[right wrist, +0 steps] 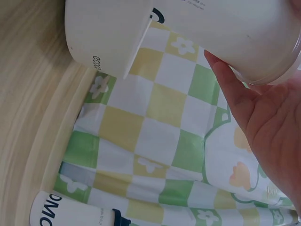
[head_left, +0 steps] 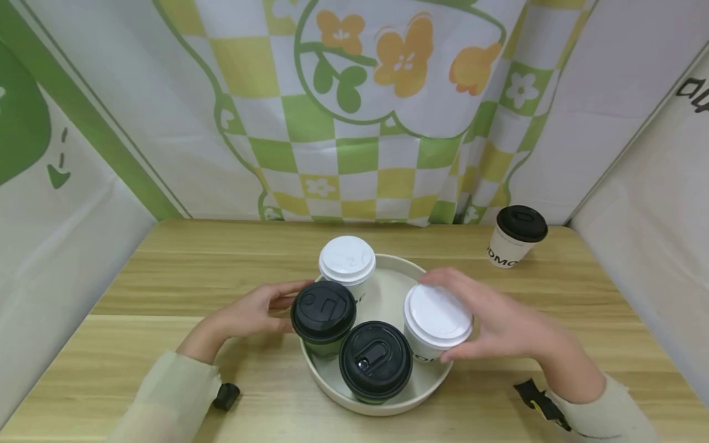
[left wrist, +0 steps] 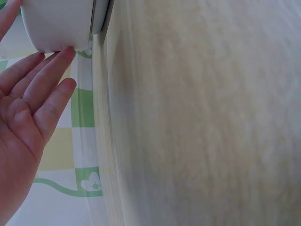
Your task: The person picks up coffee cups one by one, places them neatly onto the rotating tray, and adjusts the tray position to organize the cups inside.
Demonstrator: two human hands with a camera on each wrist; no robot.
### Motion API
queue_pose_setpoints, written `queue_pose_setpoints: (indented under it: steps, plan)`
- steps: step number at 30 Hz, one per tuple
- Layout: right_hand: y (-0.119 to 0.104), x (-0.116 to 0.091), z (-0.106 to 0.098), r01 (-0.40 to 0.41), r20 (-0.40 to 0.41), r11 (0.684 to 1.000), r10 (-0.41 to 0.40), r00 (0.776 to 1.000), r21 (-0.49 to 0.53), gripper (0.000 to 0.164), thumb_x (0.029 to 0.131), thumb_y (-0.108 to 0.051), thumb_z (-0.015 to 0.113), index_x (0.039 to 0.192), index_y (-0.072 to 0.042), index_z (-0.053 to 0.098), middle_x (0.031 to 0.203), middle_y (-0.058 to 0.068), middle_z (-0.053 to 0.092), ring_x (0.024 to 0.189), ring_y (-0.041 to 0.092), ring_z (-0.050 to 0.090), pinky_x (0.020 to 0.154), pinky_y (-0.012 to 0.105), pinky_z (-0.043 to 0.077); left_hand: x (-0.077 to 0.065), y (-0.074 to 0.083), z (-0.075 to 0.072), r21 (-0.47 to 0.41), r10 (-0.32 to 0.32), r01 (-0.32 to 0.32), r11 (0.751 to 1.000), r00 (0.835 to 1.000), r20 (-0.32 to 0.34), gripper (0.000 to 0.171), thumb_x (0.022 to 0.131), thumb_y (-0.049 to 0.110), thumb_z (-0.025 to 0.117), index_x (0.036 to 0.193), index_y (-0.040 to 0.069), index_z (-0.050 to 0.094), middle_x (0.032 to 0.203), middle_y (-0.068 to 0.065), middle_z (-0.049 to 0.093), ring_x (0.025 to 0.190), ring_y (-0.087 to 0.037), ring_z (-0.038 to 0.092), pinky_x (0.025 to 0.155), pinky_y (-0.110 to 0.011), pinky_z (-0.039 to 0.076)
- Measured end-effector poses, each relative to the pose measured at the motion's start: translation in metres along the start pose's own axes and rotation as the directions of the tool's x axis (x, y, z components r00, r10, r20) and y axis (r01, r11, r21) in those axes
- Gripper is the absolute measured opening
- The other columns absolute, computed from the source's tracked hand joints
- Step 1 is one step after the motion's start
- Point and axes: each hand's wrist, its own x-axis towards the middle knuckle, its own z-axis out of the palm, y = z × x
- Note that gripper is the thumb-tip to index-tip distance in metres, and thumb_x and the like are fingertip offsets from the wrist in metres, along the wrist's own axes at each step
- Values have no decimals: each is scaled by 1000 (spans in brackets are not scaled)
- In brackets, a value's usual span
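My right hand (head_left: 487,314) grips a paper cup with a white lid (head_left: 440,312) at the right side of a round off-white tray (head_left: 396,406). The thumb is on the near side and the fingers reach round the far side. In the right wrist view this white cup (right wrist: 235,35) leans beside the tray wall (right wrist: 106,37). My left hand (head_left: 252,311) is at the tray's left edge, its fingertips touching a smooth white wall (left wrist: 59,23) in the left wrist view. Nearest it is a black-lidded cup (head_left: 324,311); another black-lidded cup (head_left: 375,361) and a white-lidded cup (head_left: 347,261) stand in the tray.
A separate white cup with a black lid (head_left: 515,237) stands at the back right of the wooden table (head_left: 221,271). Behind the table hangs a checked green and yellow cloth (head_left: 354,160). Pale cloth walls (head_left: 653,203) close in both sides.
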Motion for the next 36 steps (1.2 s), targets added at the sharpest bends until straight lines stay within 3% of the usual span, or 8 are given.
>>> queue_pose_setpoints:
  steps: [8,18,36]
  plan:
    - [1,-2,5,12,-3,1000,-12,1000,3,95,69,-46,89,144,-13,43,139,0,53,122,18,57,102,40,54,0,0,0,-11,-5,5,1000,1000,3,82,87,12,74,155,2,29,160,-20,31,140,-46,41,113,-48,41]
    - [2,-5,10,-39,16,999,39,999,0,96,68,-49,88,146,-18,41,140,-1,52,122,17,57,102,42,54,-1,1,1,-9,-2,2,1000,1000,3,82,87,11,74,155,1,29,160,-20,30,139,-46,42,113,-49,41]
    - [2,-7,16,-45,24,999,46,999,-31,96,67,-44,90,144,-17,42,138,-2,52,120,15,56,100,40,55,0,-2,0,-2,9,-9,1000,1000,3,82,87,12,74,155,3,30,160,-19,33,139,-44,43,113,-46,42]
